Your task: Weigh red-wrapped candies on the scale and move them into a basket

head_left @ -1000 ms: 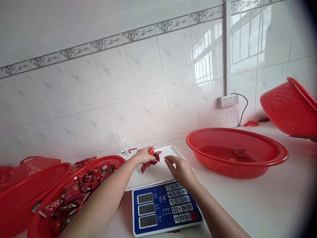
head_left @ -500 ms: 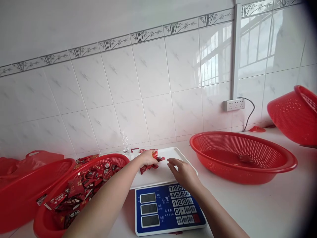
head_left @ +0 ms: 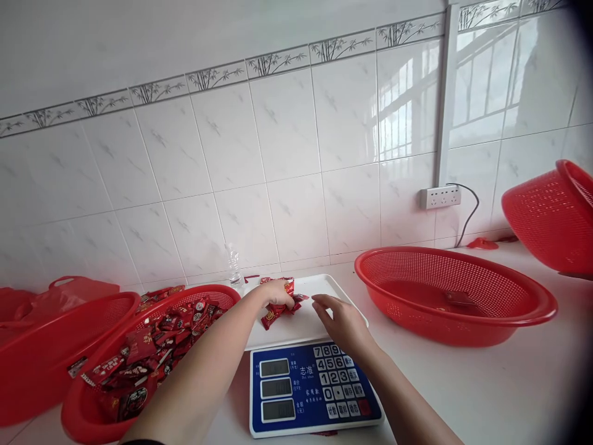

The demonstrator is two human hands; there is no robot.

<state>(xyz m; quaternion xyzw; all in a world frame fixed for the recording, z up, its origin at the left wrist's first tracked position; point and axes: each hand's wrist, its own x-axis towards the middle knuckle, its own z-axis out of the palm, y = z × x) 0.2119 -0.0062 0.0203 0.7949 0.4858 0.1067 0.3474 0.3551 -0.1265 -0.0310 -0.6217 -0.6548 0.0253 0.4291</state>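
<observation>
Sitting at the right, a wide red basket [head_left: 440, 322] stands well apart from the left basket [head_left: 78, 420], whose heap of packets [head_left: 157, 346] could spill if the left forearm [head_left: 217, 364] above snagged it. Between them is a scale [head_left: 315, 389]; a dropped right forearm [head_left: 401, 386] might press its keys by accident. Over its white tray [head_left: 301, 334], the right hand [head_left: 340, 318] is empty, fingers loosely bent, while the left hand [head_left: 279, 293] grips red packets [head_left: 271, 317]. A careless elbow or reach could topple the clear bottle [head_left: 233, 267] behind. A slack grip might scatter those small wrappers off the tray's edge.
</observation>
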